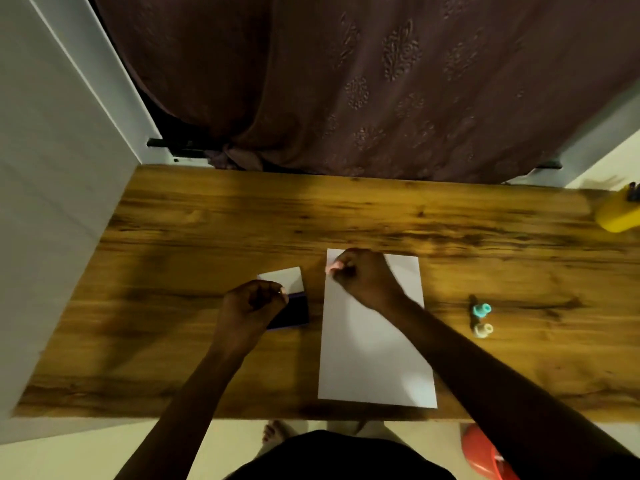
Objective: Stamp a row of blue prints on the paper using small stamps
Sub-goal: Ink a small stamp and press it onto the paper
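A white sheet of paper [375, 344] lies lengthwise on the wooden table [207, 216]. My right hand [363, 275] is closed over the paper's far left corner, fingertips pinched on a small stamp that is mostly hidden. Left of the paper sits a dark blue ink pad [294, 315] with its white lid [285, 277] open behind it. My left hand [252, 303] rests on the pad's left side, fingers curled against it. Two more small stamps lie right of the paper: a teal one [481, 310] and a cream one [483, 330].
A yellow pen holder [616, 213] stands at the table's far right corner. A brown patterned curtain [381, 81] hangs behind the table and a white wall [41, 202] borders the left side. A red object [481, 452] lies on the floor under the front right edge.
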Demonstrator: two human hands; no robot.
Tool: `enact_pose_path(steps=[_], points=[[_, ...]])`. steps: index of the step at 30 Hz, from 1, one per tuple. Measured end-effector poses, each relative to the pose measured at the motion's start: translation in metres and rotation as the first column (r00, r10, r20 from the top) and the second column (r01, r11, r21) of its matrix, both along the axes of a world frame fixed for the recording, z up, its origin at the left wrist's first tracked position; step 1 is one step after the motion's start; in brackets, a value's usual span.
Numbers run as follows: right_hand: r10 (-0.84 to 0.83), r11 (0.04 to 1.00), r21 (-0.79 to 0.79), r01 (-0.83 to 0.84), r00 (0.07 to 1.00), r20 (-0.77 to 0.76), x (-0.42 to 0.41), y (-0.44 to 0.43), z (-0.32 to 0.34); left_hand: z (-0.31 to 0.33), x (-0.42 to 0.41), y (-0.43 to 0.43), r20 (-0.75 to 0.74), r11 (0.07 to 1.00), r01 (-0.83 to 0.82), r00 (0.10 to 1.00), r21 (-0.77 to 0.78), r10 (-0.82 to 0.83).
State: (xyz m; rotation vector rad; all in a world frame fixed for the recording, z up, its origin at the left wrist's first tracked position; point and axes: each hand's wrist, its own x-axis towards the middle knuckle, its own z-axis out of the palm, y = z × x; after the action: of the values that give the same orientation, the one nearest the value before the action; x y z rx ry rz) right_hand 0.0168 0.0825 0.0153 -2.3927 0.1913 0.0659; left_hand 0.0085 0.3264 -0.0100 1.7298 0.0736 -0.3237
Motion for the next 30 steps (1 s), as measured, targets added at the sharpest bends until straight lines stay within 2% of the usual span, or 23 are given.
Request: enact_pose_path(steps=[5,9,23,30], points=[[-0.119,0.96,-0.261,0.102,0.992,-0.049,0.005,-0.063,-0.011,-0.001,-0.007,-0.018,0.011,0.998,0.064,0.998,0.018,-0.064],[-0.075,0.936,-0.348,0.045,0.994,-0.073,0.005,-0.079,-0.02,-0.005,-0.012,-0.028,-0.009,0.997,0.06,0.998,0.045,-0.059],[0.026,0.907,-0.417,-0.065,0.995,-0.1,0.018,-0.08,-0.032,-0.011,-0.009,-0.039,-0.016,0.997,0.037,0.999,0.07,-0.036],[-0.006,0.912,-0.41,-0.014,0.999,-0.048,0.018,-0.077,-0.042,-0.013,-0.007,-0.045,-0.037,0.997,0.055,0.998,0.052,-0.054]])
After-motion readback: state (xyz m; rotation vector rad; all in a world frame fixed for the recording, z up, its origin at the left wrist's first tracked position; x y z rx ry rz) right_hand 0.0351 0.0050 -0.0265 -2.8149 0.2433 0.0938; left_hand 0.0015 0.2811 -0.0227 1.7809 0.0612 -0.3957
